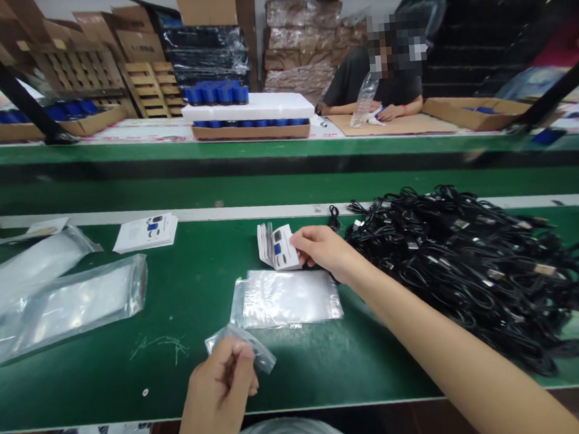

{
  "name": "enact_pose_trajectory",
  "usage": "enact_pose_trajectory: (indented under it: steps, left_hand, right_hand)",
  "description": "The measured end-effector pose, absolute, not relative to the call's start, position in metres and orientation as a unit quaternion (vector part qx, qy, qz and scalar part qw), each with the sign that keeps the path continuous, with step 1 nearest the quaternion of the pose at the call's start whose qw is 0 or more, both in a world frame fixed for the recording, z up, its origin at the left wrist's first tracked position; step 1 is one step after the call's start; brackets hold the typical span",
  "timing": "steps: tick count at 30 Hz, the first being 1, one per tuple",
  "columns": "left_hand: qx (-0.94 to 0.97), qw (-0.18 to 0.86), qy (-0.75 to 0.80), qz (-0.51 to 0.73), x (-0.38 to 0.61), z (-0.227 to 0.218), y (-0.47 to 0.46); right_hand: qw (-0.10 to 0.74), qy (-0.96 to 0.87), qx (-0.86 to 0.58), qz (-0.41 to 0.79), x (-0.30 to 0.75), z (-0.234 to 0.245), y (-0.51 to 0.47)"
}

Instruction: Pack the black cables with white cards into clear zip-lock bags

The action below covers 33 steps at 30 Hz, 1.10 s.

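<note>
My left hand (222,383) pinches a small clear plastic bag (263,356) near the front edge of the green bench. Beyond it lies a stack of clear plastic bags (290,298), flat on the bench. My right hand (325,247) has its fingers closed on the right edge of a printed leaflet (282,247), at the front of a small fanned stack of leaflets (265,244). To the right of that hand spreads a large heap of black cables (454,271) with metal plugs.
Another leaflet stack (146,232) lies at the back left, and long plastic packs (70,304) cover the left side. Across a raised green ledge, a person (384,82) sits behind a plastic bottle (363,101). Blue items (217,92) stand on a white foam slab.
</note>
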State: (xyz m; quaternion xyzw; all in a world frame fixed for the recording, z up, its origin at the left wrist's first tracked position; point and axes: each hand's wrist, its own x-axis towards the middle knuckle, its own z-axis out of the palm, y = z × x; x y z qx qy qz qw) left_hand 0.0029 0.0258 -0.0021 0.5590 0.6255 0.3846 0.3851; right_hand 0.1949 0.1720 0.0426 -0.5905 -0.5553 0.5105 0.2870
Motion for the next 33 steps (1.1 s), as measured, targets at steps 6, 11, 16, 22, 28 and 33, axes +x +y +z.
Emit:
enact_pose_trajectory:
  steps: [6, 11, 16, 22, 28, 33]
  left_hand:
    - [0.421, 0.433, 0.655, 0.454, 0.006, 0.009, 0.032]
    - [0.496, 0.322, 0.681, 0.432, 0.007, 0.010, 0.036]
    - [0.557, 0.207, 0.691, 0.411, -0.001, 0.002, 0.036]
    - [0.525, 0.126, 0.717, 0.441, -0.011, 0.000, 0.041]
    - [0.538, 0.142, 0.695, 0.455, -0.011, 0.008, 0.042]
    - [0.564, 0.144, 0.689, 0.431, -0.017, 0.010, 0.041]
  right_hand:
    - [0.260, -0.718, -0.513, 0.393, 0.204, 0.068, 0.081]
    - [0.186, -0.831, -0.425, 0.306, 0.180, 0.051, 0.042]
    - [0.265, -0.815, -0.437, 0.273, 0.154, 0.025, 0.035]
    - [0.392, -0.650, -0.493, 0.423, 0.134, -0.004, 0.005]
    - [0.360, -0.641, -0.462, 0.495, 0.129, -0.012, 0.006]
    - [0.441, -0.730, -0.437, 0.284, 0.147, -0.005, 0.011]
